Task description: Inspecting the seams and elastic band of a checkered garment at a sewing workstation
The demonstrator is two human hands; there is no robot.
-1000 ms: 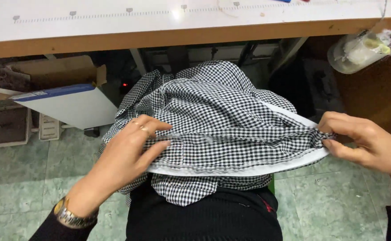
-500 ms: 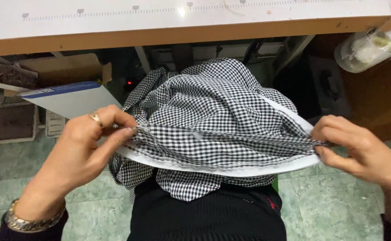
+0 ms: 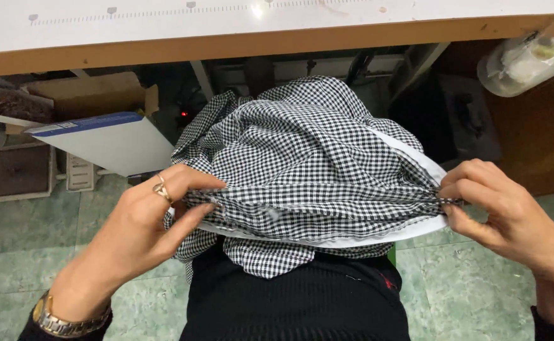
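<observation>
Hanging under the bench (image 3: pixel 277 44) edge, a clear bag (image 3: pixel 529 62) is holding pale scraps. Below the bench, both hands are pinching the checked garment (image 3: pixel 308 164): left hand (image 3: pixel 144 221) and right hand (image 3: pixel 504 211) gripping its gathered white-edged band over the lap.

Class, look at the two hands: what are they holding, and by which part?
Both hold the checked garment by its white-edged band: the left hand pinches one end, the right hand the other, with the band stretched between them.

Sewing workshop: long white counter (image 3: pixel 163 19) with ruler marks along top, checked fabric (image 3: pixel 302 164), green tiled floor (image 3: pixel 24 252).
</observation>
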